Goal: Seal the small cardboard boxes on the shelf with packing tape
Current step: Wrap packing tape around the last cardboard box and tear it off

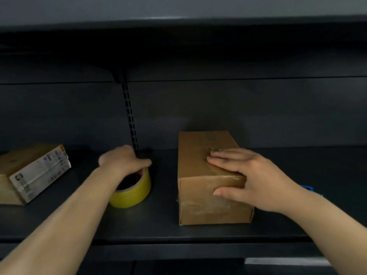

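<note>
Two hands work: left hand [124,161] grips the light tape roll [132,190] by its rim; right hand [244,175] lies spread on the stiff box [200,171].

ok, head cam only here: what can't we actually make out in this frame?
- Left hand: motion-blurred over the yellow tape roll; whether the grip has closed is unclear.
- Labelled box at left: cut off by the frame edge, label print too blurred to read.
- Blue object: mostly hidden behind the right wrist, unidentifiable.
- Cardboard box: the right hand covers part of the top seam, so tape coverage there is hidden.
</note>
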`<state>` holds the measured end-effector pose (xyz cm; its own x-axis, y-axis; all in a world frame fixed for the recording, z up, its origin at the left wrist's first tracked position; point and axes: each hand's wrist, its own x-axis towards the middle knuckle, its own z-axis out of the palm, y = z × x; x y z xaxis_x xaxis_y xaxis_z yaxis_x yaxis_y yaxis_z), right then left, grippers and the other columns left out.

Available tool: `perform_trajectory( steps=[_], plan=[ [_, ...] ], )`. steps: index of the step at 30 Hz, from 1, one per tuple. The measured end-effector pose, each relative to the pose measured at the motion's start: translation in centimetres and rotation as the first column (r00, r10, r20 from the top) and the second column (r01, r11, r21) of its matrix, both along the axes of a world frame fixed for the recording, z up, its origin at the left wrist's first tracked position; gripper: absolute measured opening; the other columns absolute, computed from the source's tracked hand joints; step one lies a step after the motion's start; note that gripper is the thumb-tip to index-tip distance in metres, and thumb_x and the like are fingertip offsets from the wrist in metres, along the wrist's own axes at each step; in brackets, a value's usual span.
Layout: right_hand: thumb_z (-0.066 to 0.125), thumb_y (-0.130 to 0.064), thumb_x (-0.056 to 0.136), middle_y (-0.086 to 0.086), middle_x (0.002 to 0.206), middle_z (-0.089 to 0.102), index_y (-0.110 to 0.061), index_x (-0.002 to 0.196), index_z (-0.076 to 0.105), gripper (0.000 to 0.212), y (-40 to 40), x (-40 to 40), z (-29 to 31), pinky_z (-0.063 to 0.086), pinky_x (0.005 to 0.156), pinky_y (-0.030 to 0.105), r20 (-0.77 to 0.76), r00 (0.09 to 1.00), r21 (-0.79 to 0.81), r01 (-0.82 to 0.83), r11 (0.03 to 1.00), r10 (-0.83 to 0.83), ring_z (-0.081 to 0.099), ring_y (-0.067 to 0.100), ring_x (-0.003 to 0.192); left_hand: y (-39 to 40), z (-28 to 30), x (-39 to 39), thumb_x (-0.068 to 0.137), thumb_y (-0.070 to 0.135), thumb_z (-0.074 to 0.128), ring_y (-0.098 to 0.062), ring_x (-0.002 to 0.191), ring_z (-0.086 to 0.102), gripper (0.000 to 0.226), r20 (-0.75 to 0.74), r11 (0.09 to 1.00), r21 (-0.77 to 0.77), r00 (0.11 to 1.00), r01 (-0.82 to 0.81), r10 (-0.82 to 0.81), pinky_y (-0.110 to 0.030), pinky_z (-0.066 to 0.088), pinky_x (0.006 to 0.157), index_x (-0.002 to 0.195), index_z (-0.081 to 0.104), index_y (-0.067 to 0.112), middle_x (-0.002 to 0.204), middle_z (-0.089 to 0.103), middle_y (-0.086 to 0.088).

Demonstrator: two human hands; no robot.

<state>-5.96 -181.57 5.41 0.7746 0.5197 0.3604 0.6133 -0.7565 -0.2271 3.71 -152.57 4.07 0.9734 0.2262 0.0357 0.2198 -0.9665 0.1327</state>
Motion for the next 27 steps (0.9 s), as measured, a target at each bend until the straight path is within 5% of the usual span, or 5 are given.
perform_trajectory(
  steps=[14,19,21,24,27],
  plan=[
    [0.063,-0.064,0.068,-0.018,0.144,0.034,-0.038,0.138,0.036,0.079,0.0,-0.1,-0.7,0.015,0.114,0.030,0.074,0.997,-0.036,0.016,0.999,-0.013,0.024,-0.001,0.134,-1.3,-2.2,2.6,0.089,0.046,0.042,-0.023,0.092,0.058,0.039,0.077,0.949,0.115,0.949,0.295,-0.304,-0.030,0.047,0.067,0.109,0.062,0.018,0.107,0.065,-0.007],
    [0.052,-0.072,0.068,-0.024,0.144,0.025,-0.041,0.137,0.032,0.079,0.2,0.0,-0.7,0.014,0.115,0.029,0.083,0.997,-0.005,-0.011,1.000,0.012,0.013,-0.004,0.137,-2.0,-1.5,1.2,0.091,0.026,0.050,-0.019,0.104,0.057,0.028,0.122,0.895,-0.011,0.888,0.447,-0.442,-0.032,0.049,0.083,0.118,0.058,0.022,0.119,0.063,-0.003],
    [0.051,-0.071,0.070,-0.022,0.144,0.028,-0.041,0.135,0.032,0.074,0.1,-0.2,-0.7,0.014,0.115,0.031,0.099,0.994,0.105,-0.052,0.993,0.041,0.016,-0.003,0.138,-2.6,-1.0,-0.4,0.091,0.021,0.051,-0.013,0.104,0.058,0.027,0.324,0.845,-0.166,0.837,0.508,-0.440,-0.033,0.048,0.087,0.117,0.058,0.023,0.116,0.063,0.002],
    [0.056,-0.059,0.074,-0.020,0.138,0.044,-0.044,0.129,0.041,0.059,-0.5,-0.3,-1.3,0.024,0.110,0.026,0.080,0.996,0.603,-0.014,0.798,-0.043,0.033,-0.003,0.131,-4.8,-0.5,-4.3,0.092,0.020,0.049,-0.008,0.101,0.061,0.023,0.613,0.432,-0.710,0.790,0.557,-0.012,-0.027,0.048,0.083,0.113,0.059,0.022,0.108,0.066,0.007],
    [0.067,-0.065,0.060,-0.020,0.129,0.052,-0.039,0.127,0.048,0.075,-0.8,-0.3,-2.9,0.034,0.102,0.022,-0.303,0.952,0.926,0.281,0.253,0.053,0.045,0.001,0.124,-7.5,-1.7,-7.6,0.072,0.042,0.061,-0.010,0.098,0.063,0.050,0.329,-0.132,-0.931,0.939,0.341,0.101,-0.026,0.044,0.075,0.118,0.057,0.022,0.099,0.069,0.010]
  ],
)
